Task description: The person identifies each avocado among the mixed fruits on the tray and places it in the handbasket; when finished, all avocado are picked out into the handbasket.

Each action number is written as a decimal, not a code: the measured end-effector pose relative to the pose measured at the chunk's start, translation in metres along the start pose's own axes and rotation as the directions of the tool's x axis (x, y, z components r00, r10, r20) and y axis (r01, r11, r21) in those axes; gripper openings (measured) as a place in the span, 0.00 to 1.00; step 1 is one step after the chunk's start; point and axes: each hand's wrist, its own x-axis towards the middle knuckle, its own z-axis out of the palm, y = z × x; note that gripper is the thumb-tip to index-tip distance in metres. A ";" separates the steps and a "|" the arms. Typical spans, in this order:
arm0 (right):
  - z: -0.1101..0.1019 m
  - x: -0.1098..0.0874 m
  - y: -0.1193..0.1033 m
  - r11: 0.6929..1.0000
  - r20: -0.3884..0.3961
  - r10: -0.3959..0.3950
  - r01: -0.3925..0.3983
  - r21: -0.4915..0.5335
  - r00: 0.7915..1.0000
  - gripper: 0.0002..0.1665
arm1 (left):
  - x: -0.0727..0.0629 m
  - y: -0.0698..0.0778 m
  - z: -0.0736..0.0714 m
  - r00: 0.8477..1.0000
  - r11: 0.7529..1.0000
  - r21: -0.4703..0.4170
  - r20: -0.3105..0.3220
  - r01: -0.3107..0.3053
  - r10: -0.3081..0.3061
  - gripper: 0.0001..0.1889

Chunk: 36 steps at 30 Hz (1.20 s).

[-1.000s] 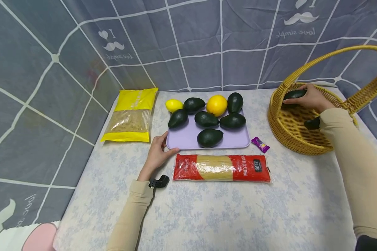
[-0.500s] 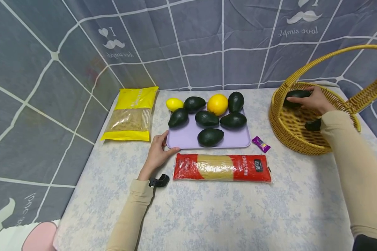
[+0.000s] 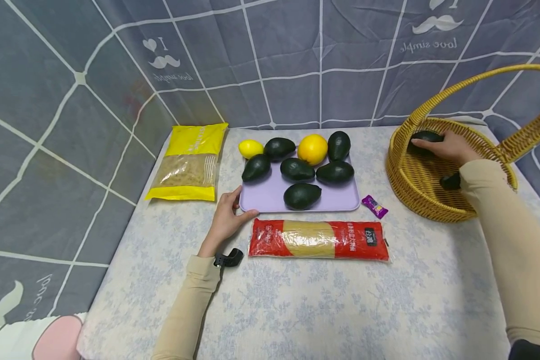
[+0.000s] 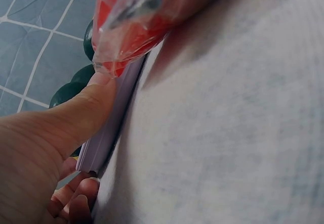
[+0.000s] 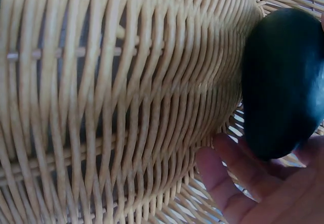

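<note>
In the head view my left hand (image 3: 227, 215) holds the near-left corner of the lilac tray (image 3: 265, 202). The left wrist view shows the thumb along the tray's edge and fingers curled at its corner. Inside the wicker basket (image 3: 414, 197), my right hand (image 3: 452, 148) is at an avocado (image 3: 425, 137), thumb lying on its near side. In the right wrist view, several fingers (image 5: 230, 166) are spread beside that avocado's lower end, tips apart from it. Another avocado (image 3: 452, 181) lies in the basket, partly behind the sleeve. Several avocados (image 3: 302, 196) and an orange (image 3: 312, 149) sit on the tray.
A lemon (image 3: 250, 149) is at the tray's far-left corner. In front of the tray lies a red noodle packet (image 3: 318, 240), with a purple-wrapped sweet (image 3: 375, 207) near the basket. A yellow bag (image 3: 189, 162) lies at left. The basket's tall handle (image 3: 470, 82) arches over it.
My right hand has sunk slightly and its fingers no longer show over the top of the avocado in the basket. My left hand has stayed at the tray corner.
</note>
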 end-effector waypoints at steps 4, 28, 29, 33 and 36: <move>0.001 0.002 -0.001 0.998 0.046 -0.029 0.031 -0.051 0.999 0.52 | 0.000 0.000 0.000 1.000 1.000 -0.002 0.001 0.006 -0.006 0.45; 0.000 -0.001 0.004 1.000 0.107 -0.026 0.024 0.014 0.994 0.59 | -0.002 0.002 -0.001 1.000 1.000 0.002 0.004 0.025 -0.025 0.45; -0.001 -0.001 0.004 1.000 0.117 -0.021 0.020 0.008 0.993 0.61 | -0.002 0.003 -0.002 1.000 1.000 0.003 0.005 0.024 -0.024 0.45; -0.006 -0.002 0.004 0.999 0.115 -0.034 0.038 -0.033 0.993 0.60 | -0.001 0.002 -0.001 1.000 1.000 0.000 0.008 0.020 -0.020 0.45; -0.010 -0.004 0.002 0.997 0.110 -0.059 0.064 -0.042 0.992 0.57 | -0.001 0.002 -0.001 1.000 1.000 -0.002 0.012 0.023 -0.022 0.45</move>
